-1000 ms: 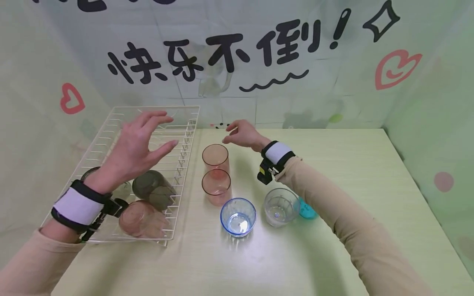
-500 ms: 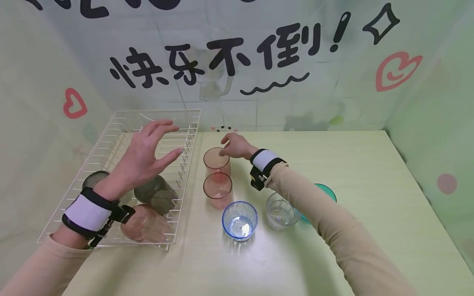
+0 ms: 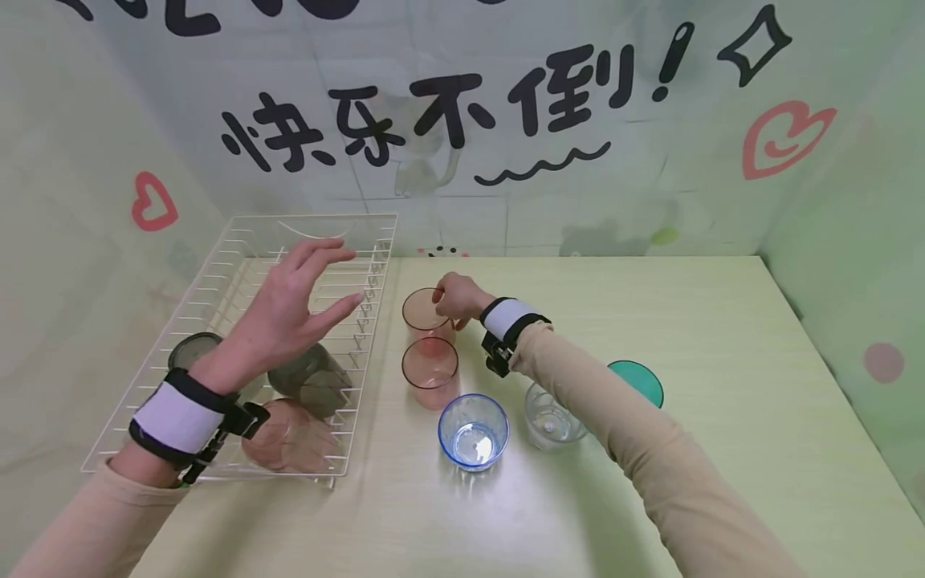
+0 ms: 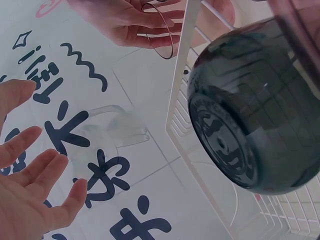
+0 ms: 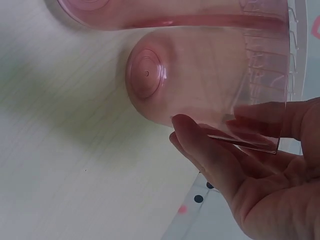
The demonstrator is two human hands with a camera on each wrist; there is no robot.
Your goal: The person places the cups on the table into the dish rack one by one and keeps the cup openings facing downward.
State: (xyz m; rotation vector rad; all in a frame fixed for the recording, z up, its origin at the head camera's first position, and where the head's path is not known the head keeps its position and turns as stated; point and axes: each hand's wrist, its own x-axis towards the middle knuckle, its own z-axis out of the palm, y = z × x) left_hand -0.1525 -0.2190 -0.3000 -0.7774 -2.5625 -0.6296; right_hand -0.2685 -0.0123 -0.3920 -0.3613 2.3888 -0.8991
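In the head view my right hand [image 3: 462,297] pinches the far pink glass [image 3: 425,315] at its rim. The right wrist view shows fingers on both sides of that upright glass's wall. A second pink glass [image 3: 430,373] stands just in front of it. My left hand [image 3: 292,301] hovers over the white wire rack [image 3: 376,277], fingers spread and holding nothing. Under the left wrist, a dark grey glass [image 3: 311,377] and a pink glass [image 3: 289,433] lie on their sides in the rack. Another dark glass [image 3: 193,347] is partly hidden by the left forearm.
A blue-rimmed glass [image 3: 473,433] stands upright near the table's middle. To its right are a clear glass [image 3: 551,417], partly behind the right sleeve, and a teal glass [image 3: 636,384]. A printed curtain [image 3: 542,217] hangs behind the table [image 3: 686,321].
My right hand has come down and toward me onto the far pink glass, and its fingers have closed at the rim. The left hand stays over the rack. The teal glass shows more now.
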